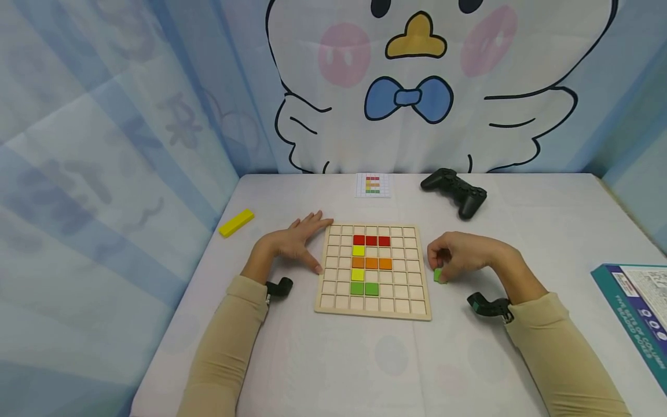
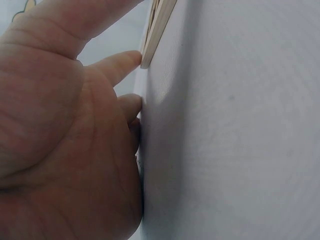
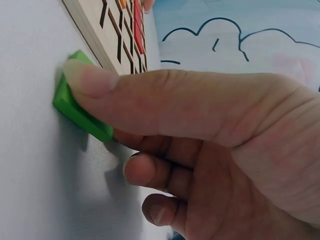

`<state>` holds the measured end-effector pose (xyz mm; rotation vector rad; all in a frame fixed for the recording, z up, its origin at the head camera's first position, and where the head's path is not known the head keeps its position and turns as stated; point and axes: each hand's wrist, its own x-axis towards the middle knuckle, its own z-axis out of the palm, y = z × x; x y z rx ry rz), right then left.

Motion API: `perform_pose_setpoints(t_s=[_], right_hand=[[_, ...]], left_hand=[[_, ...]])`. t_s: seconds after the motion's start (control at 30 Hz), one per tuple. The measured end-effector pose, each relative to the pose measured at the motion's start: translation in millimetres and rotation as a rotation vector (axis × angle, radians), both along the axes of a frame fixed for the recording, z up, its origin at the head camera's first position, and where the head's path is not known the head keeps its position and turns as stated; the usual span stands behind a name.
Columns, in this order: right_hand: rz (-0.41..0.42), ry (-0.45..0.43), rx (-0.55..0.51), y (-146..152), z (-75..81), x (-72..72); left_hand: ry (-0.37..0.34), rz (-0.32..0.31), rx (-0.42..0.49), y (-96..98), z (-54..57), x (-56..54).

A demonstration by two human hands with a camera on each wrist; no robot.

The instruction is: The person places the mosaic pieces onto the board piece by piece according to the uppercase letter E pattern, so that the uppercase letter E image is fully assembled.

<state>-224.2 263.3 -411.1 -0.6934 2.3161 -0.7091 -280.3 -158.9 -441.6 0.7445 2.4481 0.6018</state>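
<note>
A wooden grid board lies mid-table, with red tiles, yellow tiles, orange tiles and two green tiles set in its cells. My left hand is spread at the board's left side, thumb and a finger touching its edge; the left wrist view shows the palm and the board's corner. Just right of the board, my right hand pinches a green square tile between thumb and fingers, close to the tabletop. Its other fingers are curled loosely in the right wrist view.
Behind the board lies a small pattern card with coloured rows. A black game controller sits at the back right. A yellow bar lies at the left edge, and a teal box at the right.
</note>
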Motion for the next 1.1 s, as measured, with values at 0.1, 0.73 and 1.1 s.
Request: perform_pose_setpoints(t_s=[0.1, 0.73, 1.1], right_hand=[[-0.016, 0.023, -0.009, 0.9, 1.0, -0.6], [-0.239, 0.221, -0.257, 1.2, 7.8, -1.1], [-0.245, 0.223, -0.338, -8.6, 8.3, -0.2]], left_hand=[[-0.001, 0.002, 0.002, 0.3, -0.3, -0.3], [-0.009, 0.005, -0.003, -0.1, -0.8, -0.9], [0.002, 0.009, -0.003, -0.3, -1.7, -0.7]])
